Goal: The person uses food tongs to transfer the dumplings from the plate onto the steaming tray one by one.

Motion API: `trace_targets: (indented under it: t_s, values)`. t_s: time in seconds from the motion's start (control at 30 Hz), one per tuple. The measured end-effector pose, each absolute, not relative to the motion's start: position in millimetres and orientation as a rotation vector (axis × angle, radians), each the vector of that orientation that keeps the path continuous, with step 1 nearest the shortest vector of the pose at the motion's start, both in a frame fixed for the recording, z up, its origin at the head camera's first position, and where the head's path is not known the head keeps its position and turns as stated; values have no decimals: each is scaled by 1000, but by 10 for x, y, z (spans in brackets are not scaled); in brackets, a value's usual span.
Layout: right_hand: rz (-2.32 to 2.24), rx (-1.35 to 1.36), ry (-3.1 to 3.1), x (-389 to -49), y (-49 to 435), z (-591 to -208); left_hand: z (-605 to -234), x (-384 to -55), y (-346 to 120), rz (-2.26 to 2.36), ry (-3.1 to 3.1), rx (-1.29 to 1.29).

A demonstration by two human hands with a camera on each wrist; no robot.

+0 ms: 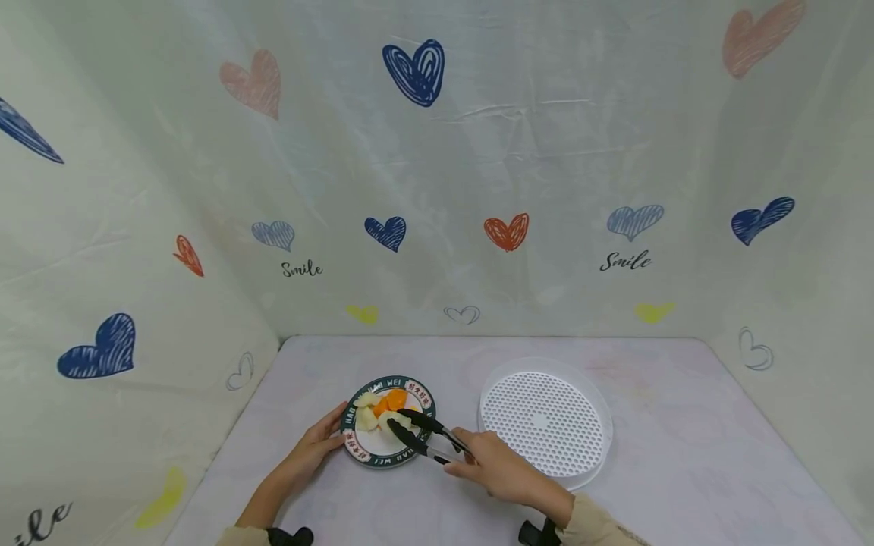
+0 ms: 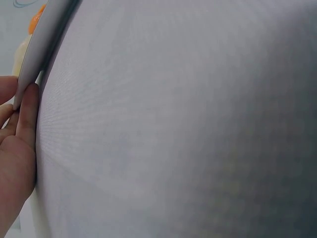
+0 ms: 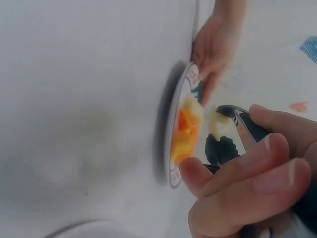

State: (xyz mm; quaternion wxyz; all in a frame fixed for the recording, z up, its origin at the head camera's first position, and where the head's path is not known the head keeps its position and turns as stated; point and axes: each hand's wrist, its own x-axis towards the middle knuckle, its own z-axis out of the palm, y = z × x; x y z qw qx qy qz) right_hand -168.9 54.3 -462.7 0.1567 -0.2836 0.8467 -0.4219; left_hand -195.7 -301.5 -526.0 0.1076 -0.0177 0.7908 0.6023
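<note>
My left hand (image 1: 310, 451) grips the left rim of a round plate (image 1: 382, 459) with a green patterned border. In the left wrist view its thumb (image 2: 7, 88) is over the rim and its fingers (image 2: 28, 114) lie under it. Pale yellow chunks (image 1: 366, 418) and orange chunks (image 1: 396, 399) of food sit on the plate. My right hand (image 1: 501, 466) holds metal tongs with black tips (image 1: 413, 437), reaching over the plate from the right. Between the tips in the right wrist view is a pale chunk (image 3: 219, 125), beside the other food.
Right of the plate, a round white tray (image 1: 604, 425) with a perforated insert (image 1: 546, 425) lies on the pale table (image 1: 683, 455). Behind and to the left hangs a white curtain (image 1: 451, 167) printed with hearts.
</note>
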Motion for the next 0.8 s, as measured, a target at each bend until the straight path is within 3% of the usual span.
trace_targets:
  t_s: [0.8]
  values:
    - [-1338,-634,2453,-1619,1336,-4488,-5266,-1943,-3011,1770,2323,-88]
